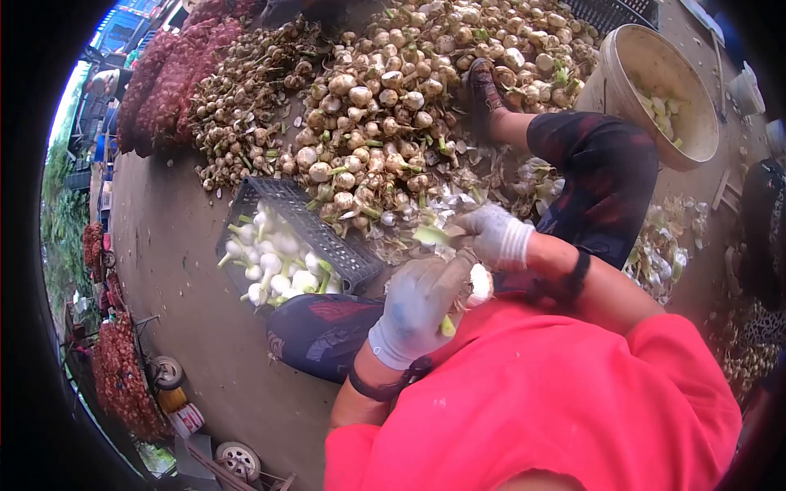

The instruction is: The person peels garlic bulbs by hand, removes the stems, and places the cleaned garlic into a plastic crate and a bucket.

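My left hand (419, 304), in a whitish work glove, is wrapped round a garlic bulb (481, 286). The bulb's white root end faces right, and a green stem end (448, 326) pokes out below the fingers. Just above it, my gloved right hand (496, 235) is closed, with its fingers pinched together and pointing left. A pale green strip of garlic leaf or peel (431, 235) shows right at those fingertips; I cannot tell what they grip. Left of my hands stands a dark plastic crate (323, 237), tilted in this view, with peeled white garlic (282, 258) in it.
A large heap of unpeeled garlic (377, 123) spreads in front of me, reaching my outstretched foot (485, 86). Beyond my right knee is a pale bucket (614, 78) with some garlic inside. Peel scraps (663, 245) litter the floor. Red mesh sacks (176, 82) lie at far left.
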`<state>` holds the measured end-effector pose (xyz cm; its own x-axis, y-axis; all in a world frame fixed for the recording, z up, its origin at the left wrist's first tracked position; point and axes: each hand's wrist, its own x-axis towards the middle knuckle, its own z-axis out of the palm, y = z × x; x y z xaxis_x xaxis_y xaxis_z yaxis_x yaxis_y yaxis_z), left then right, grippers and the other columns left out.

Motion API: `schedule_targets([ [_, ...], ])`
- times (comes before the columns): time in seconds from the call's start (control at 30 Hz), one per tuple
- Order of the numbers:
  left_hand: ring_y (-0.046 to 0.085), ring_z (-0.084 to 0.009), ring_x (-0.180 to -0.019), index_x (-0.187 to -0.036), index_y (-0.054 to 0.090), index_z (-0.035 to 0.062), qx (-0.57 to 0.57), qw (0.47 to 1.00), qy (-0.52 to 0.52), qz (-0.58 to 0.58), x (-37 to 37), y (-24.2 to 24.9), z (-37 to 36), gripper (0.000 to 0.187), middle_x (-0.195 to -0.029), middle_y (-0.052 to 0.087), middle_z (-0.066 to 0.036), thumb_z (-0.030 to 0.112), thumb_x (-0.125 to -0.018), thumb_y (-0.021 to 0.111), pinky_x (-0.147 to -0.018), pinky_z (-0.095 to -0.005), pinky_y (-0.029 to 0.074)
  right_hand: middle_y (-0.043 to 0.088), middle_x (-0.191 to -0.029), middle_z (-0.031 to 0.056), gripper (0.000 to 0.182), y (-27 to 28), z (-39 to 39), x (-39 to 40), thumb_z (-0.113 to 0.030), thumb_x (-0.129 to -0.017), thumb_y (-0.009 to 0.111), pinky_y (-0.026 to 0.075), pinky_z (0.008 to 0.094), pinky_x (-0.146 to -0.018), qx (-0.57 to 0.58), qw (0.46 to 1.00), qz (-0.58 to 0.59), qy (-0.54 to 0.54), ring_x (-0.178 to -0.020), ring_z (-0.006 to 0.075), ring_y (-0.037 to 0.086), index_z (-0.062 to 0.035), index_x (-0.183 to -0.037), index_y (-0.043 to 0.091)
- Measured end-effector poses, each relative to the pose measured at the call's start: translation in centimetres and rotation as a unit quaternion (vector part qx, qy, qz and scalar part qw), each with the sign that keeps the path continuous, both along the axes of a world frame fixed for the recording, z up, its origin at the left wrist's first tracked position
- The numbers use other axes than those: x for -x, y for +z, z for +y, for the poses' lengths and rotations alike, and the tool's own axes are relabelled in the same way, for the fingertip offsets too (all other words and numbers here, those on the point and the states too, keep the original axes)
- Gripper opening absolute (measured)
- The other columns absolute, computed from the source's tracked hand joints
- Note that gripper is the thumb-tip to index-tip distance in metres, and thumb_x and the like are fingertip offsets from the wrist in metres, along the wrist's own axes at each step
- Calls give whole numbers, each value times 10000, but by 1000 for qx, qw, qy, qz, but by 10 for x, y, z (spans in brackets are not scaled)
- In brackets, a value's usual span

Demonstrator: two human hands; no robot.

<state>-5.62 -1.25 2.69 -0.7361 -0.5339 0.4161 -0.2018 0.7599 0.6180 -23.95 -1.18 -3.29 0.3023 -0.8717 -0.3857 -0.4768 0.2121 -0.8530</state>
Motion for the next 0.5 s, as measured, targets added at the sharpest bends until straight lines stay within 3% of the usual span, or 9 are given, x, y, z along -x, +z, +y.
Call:
schedule_targets([
  [0.1,586,-240,-772,-1192,485,-30,-166,968,152,115,-16,-6,1,421,-912,588,-128,33,-787,579,-697,-364,481,628,-644,117,166,2,4,5,-146,-809,559,460,321,-511,-32,996,-77,21,-561,170,581,-15,-857,649],
  [0.17,572,-176,-839,-1205,469,-49,-288,863,337,242,-20,-3,-8,364,-980,575,-105,57,-862,531,-747,-332,481,636,-649,86,156,19,20,26,-154,-806,590,449,284,-496,-108,975,-186,48,-566,137,580,-22,-849,662],
  [0.2,560,-152,-868,-1205,464,-59,-365,768,417,321,-19,-2,-16,344,-1008,564,-94,73,-890,510,-776,-318,479,634,-646,71,147,21,33,47,-161,-799,617,443,268,-490,-119,954,-271,52,-569,127,578,-30,-839,669],
  [0.27,549,-158,-902,-1197,469,-63,-337,766,470,280,-37,-41,-20,334,-1060,542,-105,107,-912,507,-793,-271,467,635,-654,87,185,32,54,73,-181,-771,676,449,268,-501,-227,861,-455,-28,-572,151,584,-3,-819,670],
  [0.33,550,-155,-905,-1188,477,-61,-404,729,433,343,-34,-67,-13,320,-1057,544,-103,95,-909,509,-782,-263,469,650,-690,110,273,84,68,82,-203,-744,716,455,257,-511,-158,822,-527,-145,-580,160,587,43,-850,666],
  [0.37,605,-184,-866,-1175,466,-10,-439,698,443,352,-31,-74,-10,279,-972,564,-106,81,-914,501,-723,-307,540,664,-740,113,301,1,74,84,-185,-760,704,476,250,-523,117,820,-539,-155,-592,191,611,64,-923,656],
  [0.4,605,-184,-866,-1175,466,-10,-441,699,439,352,-26,-74,-9,279,-972,564,-106,81,-914,501,-723,-307,540,648,-716,67,203,28,58,98,-184,-807,662,504,287,-569,-142,823,-506,-214,-640,208,631,-4,-902,663],
  [0.47,605,-182,-858,-1171,481,-8,-444,701,467,307,-20,-74,-8,282,-966,568,-112,76,-904,509,-713,-290,535,656,-760,87,154,16,21,84,-168,-834,612,522,350,-649,-161,960,-105,-204,-727,246,656,-28,-878,659],
  [0.5,604,-173,-850,-1183,488,0,-459,688,454,331,-23,-75,-8,299,-968,576,-94,81,-898,525,-704,-282,533,658,-811,123,185,12,14,75,-178,-823,609,518,374,-686,6,973,216,-87,-777,268,654,-25,-916,653],
])
